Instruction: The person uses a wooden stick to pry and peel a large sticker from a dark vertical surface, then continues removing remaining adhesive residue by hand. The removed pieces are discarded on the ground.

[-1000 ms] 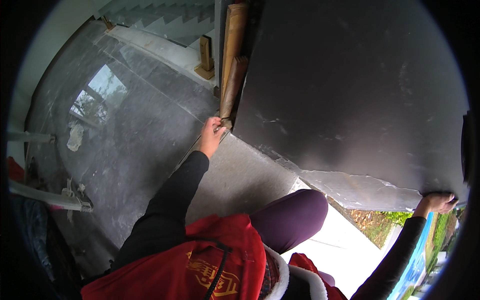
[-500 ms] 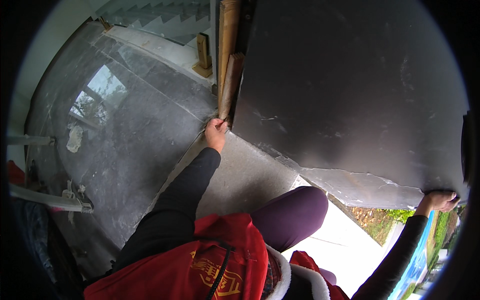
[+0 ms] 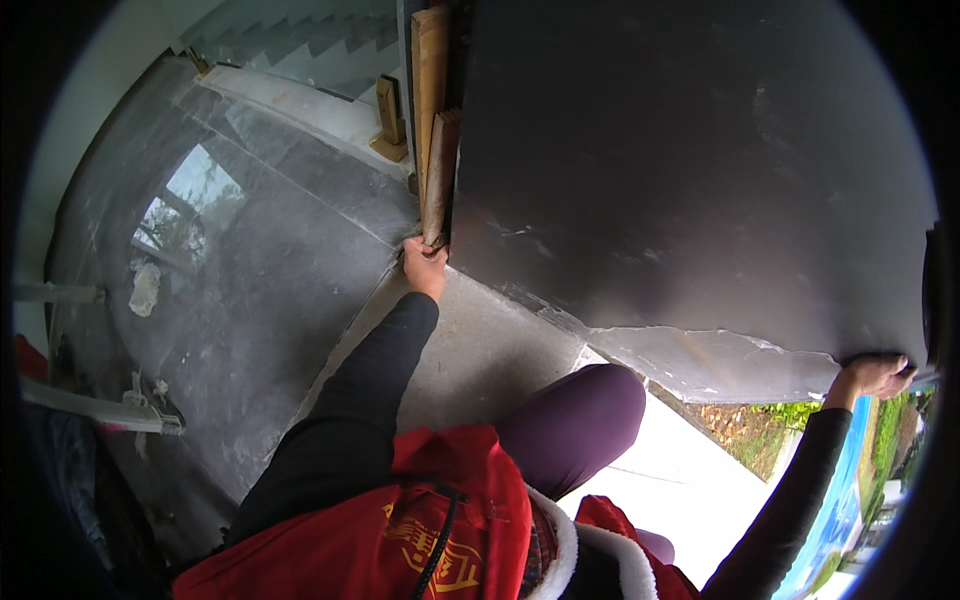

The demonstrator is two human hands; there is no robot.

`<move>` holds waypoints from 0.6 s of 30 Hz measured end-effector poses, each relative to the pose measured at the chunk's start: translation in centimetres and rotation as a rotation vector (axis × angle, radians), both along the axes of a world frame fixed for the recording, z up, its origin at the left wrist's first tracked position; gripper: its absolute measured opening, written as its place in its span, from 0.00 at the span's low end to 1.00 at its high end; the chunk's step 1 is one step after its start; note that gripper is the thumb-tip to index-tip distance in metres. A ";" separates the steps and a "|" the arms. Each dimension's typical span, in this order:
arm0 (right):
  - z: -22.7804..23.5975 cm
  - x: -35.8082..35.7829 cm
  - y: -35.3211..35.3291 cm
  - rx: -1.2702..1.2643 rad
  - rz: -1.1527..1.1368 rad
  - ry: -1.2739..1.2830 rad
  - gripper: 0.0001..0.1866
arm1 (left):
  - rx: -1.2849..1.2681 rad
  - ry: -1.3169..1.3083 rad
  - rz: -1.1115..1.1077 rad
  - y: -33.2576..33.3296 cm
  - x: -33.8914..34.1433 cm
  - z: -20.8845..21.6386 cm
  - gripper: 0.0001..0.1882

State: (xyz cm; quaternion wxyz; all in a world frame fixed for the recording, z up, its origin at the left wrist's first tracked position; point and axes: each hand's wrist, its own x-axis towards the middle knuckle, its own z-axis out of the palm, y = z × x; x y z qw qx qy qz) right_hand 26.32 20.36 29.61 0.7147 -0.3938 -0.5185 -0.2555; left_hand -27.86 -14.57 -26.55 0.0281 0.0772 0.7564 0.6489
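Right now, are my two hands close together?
No, the left hand is at the lower end of the shorter wooden strip, while the right hand is at the lower right edge of the dark panel.

Place: seemingly a home being fitted out | staircase | dusty grey floor | wooden strips | grass outside

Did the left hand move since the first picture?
Yes, the left hand has moved a little to the right, judged against the gold post.

Dark panel cut off above, contact of left grip unclear, grey bars cropped
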 end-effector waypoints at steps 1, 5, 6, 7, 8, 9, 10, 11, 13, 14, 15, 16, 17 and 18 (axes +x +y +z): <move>0.7 1.0 -0.1 -0.024 0.033 0.017 0.31 | 0.004 -0.050 -0.035 -0.5 0.6 0.8 0.26; 3.3 4.9 -2.1 -0.005 0.127 0.061 0.31 | 0.170 -0.382 -0.193 -4.2 4.1 3.7 0.24; 3.7 5.9 -3.0 0.021 0.142 0.058 0.31 | 0.178 -0.349 -0.214 -5.5 5.3 4.3 0.23; 4.2 7.3 -4.4 -0.012 0.144 0.024 0.33 | 0.146 -0.391 -0.210 -7.1 6.7 4.8 0.23; 4.5 8.5 -5.7 -0.036 0.120 0.020 0.34 | 0.111 -0.427 -0.216 -8.6 8.1 5.1 0.23; 4.6 9.9 -7.3 -0.054 0.084 -0.011 0.35 | 0.110 -0.429 -0.212 -10.3 9.3 5.3 0.24; 4.6 11.2 -9.0 -0.061 0.041 -0.050 0.36 | 0.087 -0.452 -0.214 -11.9 10.4 5.3 0.23; 4.5 12.6 -10.8 -0.085 0.038 -0.081 0.37 | 0.067 -0.451 -0.223 -13.6 11.4 5.1 0.23; 3.9 15.1 -14.4 -0.083 0.009 -0.175 0.38 | 0.043 -0.449 -0.221 -16.2 12.6 4.4 0.23; 3.5 16.2 -16.1 -0.090 0.013 -0.160 0.38 | -0.025 -0.314 -0.242 -17.2 12.9 4.0 0.23; 3.0 17.1 -17.6 -0.070 0.006 -0.159 0.39 | -0.078 -0.200 -0.245 -17.9 13.0 3.6 0.24; 2.5 18.0 -19.1 -0.049 -0.001 -0.158 0.40 | -0.146 -0.170 -0.238 -18.5 13.1 3.2 0.24; 2.1 18.7 -20.5 -0.037 -0.030 -0.150 0.40 | -0.195 -0.075 -0.276 -18.8 13.2 2.9 0.25; 1.7 19.4 -21.7 -0.025 -0.059 -0.142 0.40 | -0.259 -0.064 -0.303 -19.1 13.3 2.7 0.25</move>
